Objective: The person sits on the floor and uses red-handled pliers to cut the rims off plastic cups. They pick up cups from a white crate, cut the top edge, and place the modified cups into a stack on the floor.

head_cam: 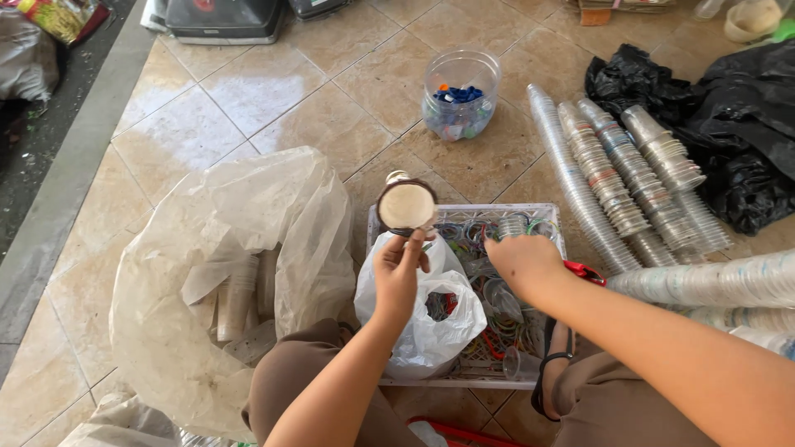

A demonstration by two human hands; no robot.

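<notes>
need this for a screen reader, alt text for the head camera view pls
A seated person's left hand holds up a clear plastic cup, its mouth facing the camera, while the right hand reaches into a white crate of plastic rings. Stacked cups lie on the tiled floor.

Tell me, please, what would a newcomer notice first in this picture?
Probably the round cup held up in the left hand, its pale bottom facing the camera, at the centre. Next, the long stacks of clear plastic cups lying on the tiled floor at the right, beside black bags. The right hand reaches into a white crate of coloured rings.
</notes>
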